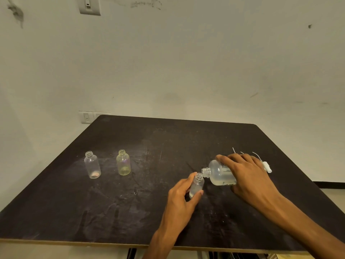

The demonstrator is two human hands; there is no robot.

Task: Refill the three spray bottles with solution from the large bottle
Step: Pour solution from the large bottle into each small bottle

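On the dark worktop (130, 212), the right hand (248, 176) grips the large bottle (219, 173) from above, fingers curled over its body, and holds it tipped nearly on its side with its open neck pointing left and slightly down. That neck sits right at the mouth of a small clear bottle (197, 186), which stands near the middle right of the worktop. The left hand (183, 197) holds this small bottle, thumb on its near side and fingers curled round the back. A little clear liquid shows at the bottom of the small bottle and along the low side of the large one. Well apart to the left stand two more small bottles, both upright and uncapped: a yellowish bottle (123, 163) and, further left, a clear bottle with a pinkish base (92, 165). Behind the right hand, white spray tops (266, 165) with thin tubes lie on the worktop, partly hidden by the fingers.
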